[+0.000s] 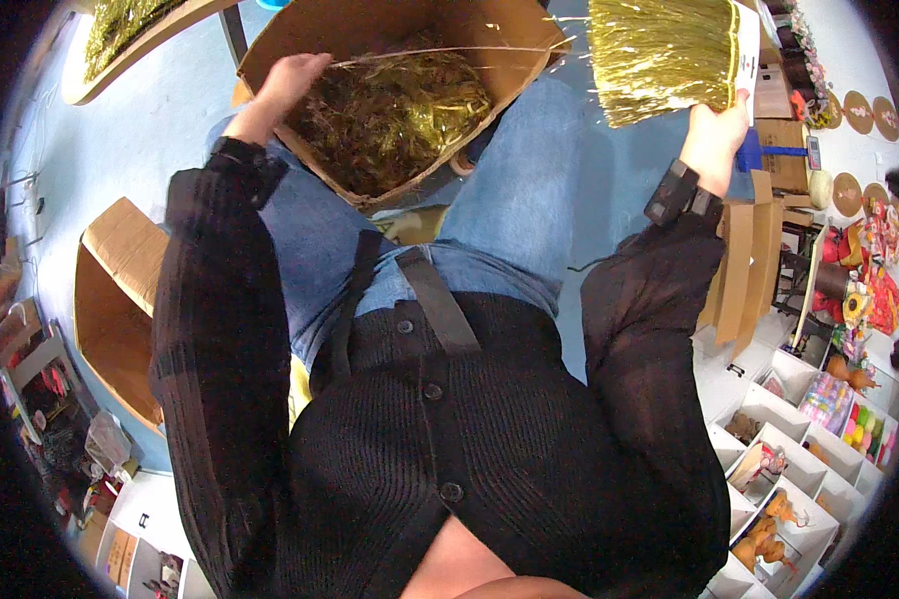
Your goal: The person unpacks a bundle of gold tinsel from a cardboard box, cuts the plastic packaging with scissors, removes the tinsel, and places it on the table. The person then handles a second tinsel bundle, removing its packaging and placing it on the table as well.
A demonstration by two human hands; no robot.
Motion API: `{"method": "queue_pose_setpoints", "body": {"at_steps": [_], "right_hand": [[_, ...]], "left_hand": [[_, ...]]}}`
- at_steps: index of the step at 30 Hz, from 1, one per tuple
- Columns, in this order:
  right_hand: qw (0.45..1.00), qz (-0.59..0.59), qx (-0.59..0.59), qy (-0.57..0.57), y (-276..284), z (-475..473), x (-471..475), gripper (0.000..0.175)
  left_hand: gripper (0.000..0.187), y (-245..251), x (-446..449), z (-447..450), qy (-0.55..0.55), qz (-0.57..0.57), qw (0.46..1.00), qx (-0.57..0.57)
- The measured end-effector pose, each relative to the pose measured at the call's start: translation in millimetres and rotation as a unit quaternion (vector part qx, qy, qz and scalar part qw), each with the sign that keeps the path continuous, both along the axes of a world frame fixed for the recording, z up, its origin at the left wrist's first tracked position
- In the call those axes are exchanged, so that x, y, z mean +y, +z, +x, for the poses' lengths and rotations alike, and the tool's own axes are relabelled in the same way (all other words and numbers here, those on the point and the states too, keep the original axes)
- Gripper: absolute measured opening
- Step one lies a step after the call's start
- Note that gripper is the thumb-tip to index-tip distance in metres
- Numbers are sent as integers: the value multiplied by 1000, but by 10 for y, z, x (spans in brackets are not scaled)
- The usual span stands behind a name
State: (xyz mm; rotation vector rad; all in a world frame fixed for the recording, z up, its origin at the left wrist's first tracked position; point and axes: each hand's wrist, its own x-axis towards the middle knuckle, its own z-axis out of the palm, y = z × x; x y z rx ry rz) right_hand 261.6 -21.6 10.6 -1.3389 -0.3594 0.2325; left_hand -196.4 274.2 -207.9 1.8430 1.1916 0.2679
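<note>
My right hand (719,135) grips the lower corner of a bundle of gold tinsel fringe (663,60) with a white strip along its right edge. My left hand (296,82) pinches the end of a thin strand (434,51), which stretches across the top of an open cardboard box (397,191) towards the fringe. The box stands between my knees and holds a tangled heap of gold and brown tinsel (397,112). Where the strand ends on the right I cannot tell.
At the top left, more gold fringe (123,30) lies on a wood-edged surface. Another open cardboard box (120,322) stands at the left. On the right are flattened cardboard (742,269), a blue-handled item (753,150) and white compartment shelves (779,449) with small goods.
</note>
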Motion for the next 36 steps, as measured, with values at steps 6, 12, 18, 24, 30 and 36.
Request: {"method": "queue_pose_setpoints", "body": {"at_steps": [6, 12, 18, 24, 30, 36], "right_hand": [[926, -263, -251, -101, 7, 544, -391, 38], [824, -447, -312, -154, 176, 666, -594, 46], [821, -432, -349, -131, 283, 699, -600, 59], [999, 39, -36, 9, 442, 582, -76, 34], [986, 125, 92, 68, 530, -105, 687, 38], [968, 129, 160, 146, 396, -754, 1141, 34]], "left_hand": [[49, -342, 959, -1075, 67, 137, 981, 122], [54, -746, 1626, -2450, 81, 231, 911, 331], [56, -537, 1361, -2984, 263, 159, 938, 161], [38, 780, 808, -3884, 340, 114, 927, -105], [46, 1650, 99, -6223, 458, 207, 863, 49], [55, 2070, -846, -7950, 342, 140, 807, 461]]}}
